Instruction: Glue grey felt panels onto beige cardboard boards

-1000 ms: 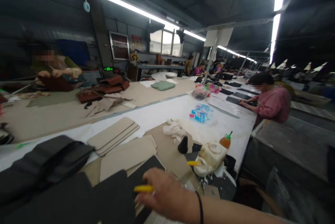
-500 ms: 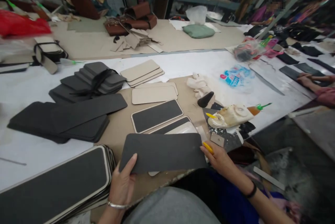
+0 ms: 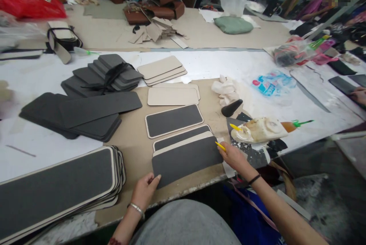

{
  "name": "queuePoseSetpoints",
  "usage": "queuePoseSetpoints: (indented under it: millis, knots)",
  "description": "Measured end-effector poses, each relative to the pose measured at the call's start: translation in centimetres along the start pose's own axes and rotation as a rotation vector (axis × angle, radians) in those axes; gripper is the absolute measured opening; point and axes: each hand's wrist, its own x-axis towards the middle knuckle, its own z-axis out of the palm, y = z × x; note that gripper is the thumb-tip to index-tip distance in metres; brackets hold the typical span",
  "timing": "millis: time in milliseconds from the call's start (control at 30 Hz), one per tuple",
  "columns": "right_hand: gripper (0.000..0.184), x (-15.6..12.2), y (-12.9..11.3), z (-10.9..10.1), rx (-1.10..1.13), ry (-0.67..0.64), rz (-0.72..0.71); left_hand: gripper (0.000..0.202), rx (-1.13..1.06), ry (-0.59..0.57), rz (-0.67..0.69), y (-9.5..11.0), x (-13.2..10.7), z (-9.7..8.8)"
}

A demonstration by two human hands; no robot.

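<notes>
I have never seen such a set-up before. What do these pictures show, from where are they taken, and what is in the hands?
There is no machine here: you see a person's two bare hands. The camera is worn on the head, so it looks forward and down.

The left hand holds the near left corner of a dark grey panel. The right hand is at the panel's right end and holds a yellow stick.

On the table lie beige panels, a pile of dark pieces and, at the left, a stack of pale-edged panels. To the right is a stained, pale container with white material.
</notes>
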Motion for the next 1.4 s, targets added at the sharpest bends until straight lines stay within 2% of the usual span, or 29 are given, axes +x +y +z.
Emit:
queuePoseSetpoints:
  millis: [233,567,767,1100,1400]
  knots:
    - [0.018,2.9,0.3,-0.2,-0.117,-0.129,0.010,0.049,0.051,0.023,-0.109,-0.6,1.7,1.1]
    - [0.021,4.1,0.1,-0.1,-0.186,-0.208,0.003,0.045,0.143,0.063,-0.124,-1.8,2.2,1.7]
    - [0.024,4.2,0.0,-0.1,-0.169,-0.208,0.003,0.047,0.156,0.056,-0.146,-1.8,2.2,1.6]
    - [0.024,4.9,0.7,0.9,-0.165,-0.218,0.007,0.037,0.206,0.056,-0.183,-1.5,2.3,1.7]
    - [0.028,5.3,1.1,1.2,-0.158,-0.252,0.005,0.031,0.202,0.104,-0.222,-1.5,2.4,2.1]
